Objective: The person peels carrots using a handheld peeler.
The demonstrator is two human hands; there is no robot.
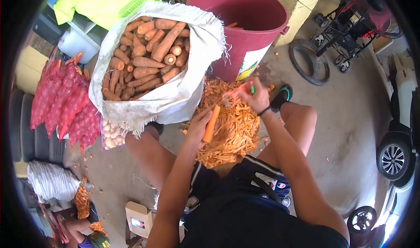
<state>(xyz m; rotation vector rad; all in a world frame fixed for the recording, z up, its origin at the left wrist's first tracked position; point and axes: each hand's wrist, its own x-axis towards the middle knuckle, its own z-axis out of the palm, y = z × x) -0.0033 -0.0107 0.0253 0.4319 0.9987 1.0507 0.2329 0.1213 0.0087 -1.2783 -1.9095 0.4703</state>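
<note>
My left hand [197, 126] is wrapped around a carrot [211, 124] just left of the frame's centre, holding it nearly upright over the pile of peelings [232, 134] on the floor between my knees. My right hand [257, 97], a little above and right of centre, is closed on a peeler [246, 89] with a strip of peel hanging from it, apart from the carrot. In the upper middle, a white sack [183, 95] full of unpeeled carrots [148, 51] leans against a dark red bin [256, 38], and red net bags [65, 103] lie at the left.
</note>
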